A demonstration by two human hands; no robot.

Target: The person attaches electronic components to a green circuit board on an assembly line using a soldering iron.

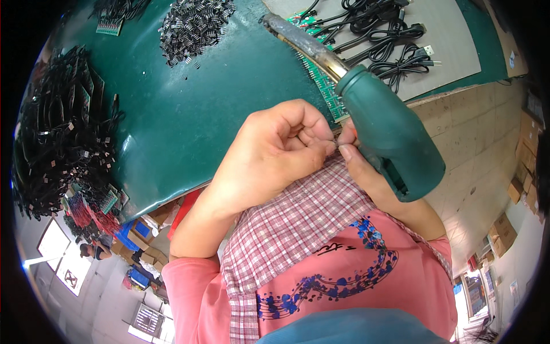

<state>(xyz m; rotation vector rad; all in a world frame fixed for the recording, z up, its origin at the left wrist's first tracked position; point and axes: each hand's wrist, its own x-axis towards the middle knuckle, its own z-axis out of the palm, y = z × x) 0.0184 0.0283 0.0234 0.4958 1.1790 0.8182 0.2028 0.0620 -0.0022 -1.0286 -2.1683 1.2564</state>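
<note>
In front of the apron, the fingertips of my left hand [281, 150] and my right hand [358, 163] meet. Each hand is closed in a pinch; whatever sits between the fingertips is too small to make out. A soldering iron with a dark green handle [395, 129] and a scorched metal tip crosses the foreground, covering part of my right hand and wrist. I cannot tell what supports it. Just beyond my hands lies a row of green circuit boards [318, 74], with coiled black USB cables [395, 54] beside them on a grey sheet.
A heap of small black-and-silver parts [192, 28] lies on the green table [172, 114]. Many black cables [63, 137] are piled along its left edge. Another board [109, 27] with cables sits at the far left. Cardboard boxes [503, 234] stand on the floor to the right. Another person [96, 250] appears at lower left.
</note>
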